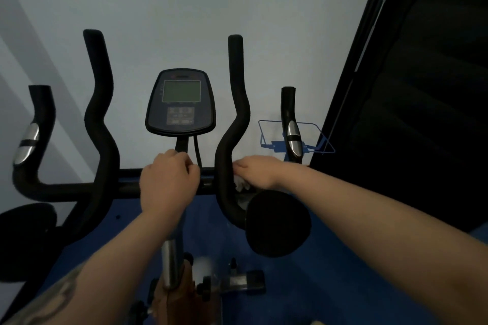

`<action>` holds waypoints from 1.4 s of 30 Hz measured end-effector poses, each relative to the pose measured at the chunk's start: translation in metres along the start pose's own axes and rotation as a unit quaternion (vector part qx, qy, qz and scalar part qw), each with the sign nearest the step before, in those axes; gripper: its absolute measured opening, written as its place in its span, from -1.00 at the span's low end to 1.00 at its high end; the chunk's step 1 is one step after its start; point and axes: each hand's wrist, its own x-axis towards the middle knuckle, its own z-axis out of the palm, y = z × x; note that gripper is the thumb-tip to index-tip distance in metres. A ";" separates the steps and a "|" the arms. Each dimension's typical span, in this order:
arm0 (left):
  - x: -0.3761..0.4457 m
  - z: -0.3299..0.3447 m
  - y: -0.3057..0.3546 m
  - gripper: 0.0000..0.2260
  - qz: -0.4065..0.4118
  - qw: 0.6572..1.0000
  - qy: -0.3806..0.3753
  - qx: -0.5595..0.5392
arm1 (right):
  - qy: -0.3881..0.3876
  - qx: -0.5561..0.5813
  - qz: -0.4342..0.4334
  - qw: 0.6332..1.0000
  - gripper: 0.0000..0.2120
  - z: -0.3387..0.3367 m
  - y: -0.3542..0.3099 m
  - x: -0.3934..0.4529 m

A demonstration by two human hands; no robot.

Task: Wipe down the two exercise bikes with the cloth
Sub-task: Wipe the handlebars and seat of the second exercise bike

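Our left hand (169, 179) curls its grip around the black padded crossbar (126, 182) of the exercise bike, below the dark console (181, 103). Beside it, our right hand (254, 171) presses a crumpled white cloth (240, 184), grip pinching it, against the curved black handlebar (232, 124).

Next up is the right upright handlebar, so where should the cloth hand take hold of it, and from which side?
Wrap the cloth round the right upright handlebar low, just above the crossbar, coming from its right side where the right hand already sits; the tube is round and bare there.
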 end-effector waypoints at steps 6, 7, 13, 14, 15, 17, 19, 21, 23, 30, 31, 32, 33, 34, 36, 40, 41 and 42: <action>-0.006 -0.002 -0.003 -0.85 -0.026 0.998 0.032 -0.056 | -0.026 0.047 -0.067 0.996 -0.78 -0.013 0.030 -0.032; -0.005 -0.001 -0.003 -0.84 -0.020 0.998 0.031 -0.052 | -0.038 0.053 -0.070 0.995 -0.86 -0.018 0.036 -0.036; 0.002 0.000 -0.002 -0.82 -0.006 1.000 0.001 -0.017 | -0.037 0.070 -0.028 0.996 -0.62 -0.006 0.011 -0.004; 0.001 -0.001 -0.002 -0.82 -0.008 1.000 0.004 -0.025 | -0.024 0.051 -0.020 0.998 -0.61 -0.001 0.005 0.000; -0.001 -0.001 -0.003 -0.82 -0.012 0.999 0.010 -0.035 | -0.012 0.038 -0.020 0.999 -0.60 -0.001 0.003 0.001; -0.005 -0.003 -0.004 -0.83 -0.020 0.998 0.017 -0.051 | -0.016 0.038 -0.040 0.998 -0.64 -0.008 0.011 -0.012; -0.006 -0.003 -0.005 -0.85 -0.030 0.997 0.024 -0.063 | -0.037 0.026 -0.068 0.997 -0.71 -0.017 0.027 -0.031; -0.004 -0.001 -0.004 -0.84 -0.025 0.998 0.025 -0.055 | -0.025 0.013 -0.075 0.997 -0.72 -0.019 0.037 -0.043; 0.001 0.000 -0.002 -0.82 -0.010 0.999 0.012 -0.030 | 0.000 -0.028 -0.046 0.999 -0.66 -0.012 0.032 -0.036; -0.003 -0.001 -0.005 -0.82 -0.012 0.999 0.013 -0.049 | -0.025 0.012 -0.001 1.000 -0.53 -0.006 0.014 -0.008; -0.004 -0.001 -0.007 -0.82 -0.019 0.998 0.019 -0.064 | -0.015 0.007 -0.024 1.000 -0.55 -0.007 0.022 -0.017; -0.005 -0.001 -0.008 -0.82 -0.027 0.996 0.025 -0.077 | -0.002 -0.010 -0.049 0.999 -0.59 -0.008 0.031 -0.027; -0.004 0.000 -0.008 -0.82 -0.031 0.996 0.029 -0.082 | 0.013 -0.035 -0.075 0.996 -0.62 -0.009 0.038 -0.036; -0.004 0.002 -0.008 -0.82 -0.028 0.996 0.032 -0.077 | 0.033 -0.059 -0.096 0.993 -0.62 -0.009 0.044 -0.042; -0.001 0.004 -0.005 -0.82 -0.016 0.998 0.026 -0.047 | 0.056 -0.077 -0.104 0.990 -0.60 -0.010 0.046 -0.044; 0.005 0.004 -0.005 -0.83 -0.010 1.000 -0.007 -0.007 | -0.016 0.032 -0.054 0.998 -0.64 -0.007 0.018 -0.026; 0.004 0.004 -0.006 -0.83 -0.013 1.000 -0.006 -0.012 | -0.019 0.048 -0.058 0.997 -0.63 -0.005 0.014 -0.024; 0.002 0.004 -0.007 -0.84 -0.015 1.000 0.000 -0.020 | -0.018 0.058 -0.067 0.996 -0.63 -0.006 0.015 -0.024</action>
